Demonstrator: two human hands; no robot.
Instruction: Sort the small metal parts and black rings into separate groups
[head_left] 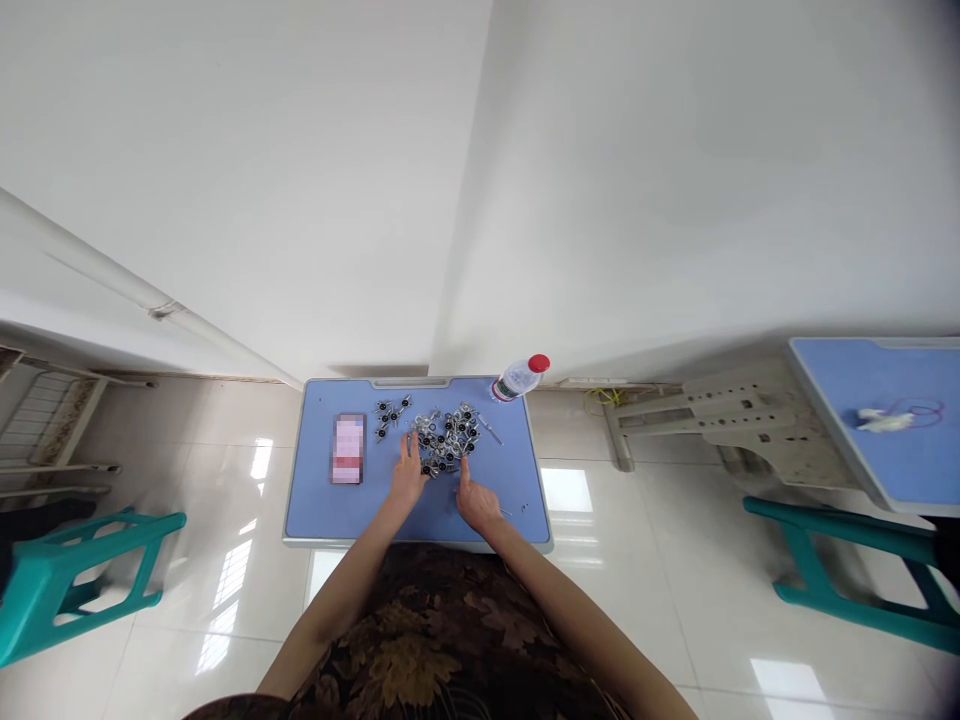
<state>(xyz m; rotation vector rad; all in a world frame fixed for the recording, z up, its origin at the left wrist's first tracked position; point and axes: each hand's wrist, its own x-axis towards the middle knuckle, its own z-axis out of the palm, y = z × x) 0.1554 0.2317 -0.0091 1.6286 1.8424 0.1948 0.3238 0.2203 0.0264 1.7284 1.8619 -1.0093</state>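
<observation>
A heap of small shiny metal parts with round black pieces [459,432] lies on the blue desk [315,510]; their exact kind is too small to tell. At the heap's left edge is my left hand [407,478], its fingers apart and nothing seen in them. My right hand [477,500] reaches to the near right edge with its index finger stretched out and touching or almost touching the parts. The other fingers of that hand are curled. A smaller group of similar parts [390,415] sits apart, up and left of the heap.
A phone [347,449] with a blurred screen lies on the desk's left. A clear bottle with a red cap [519,380] stands at the back right corner, near a slim rod-like tool [490,430]. Green stools [82,570] and another blue desk [900,380] flank the desk.
</observation>
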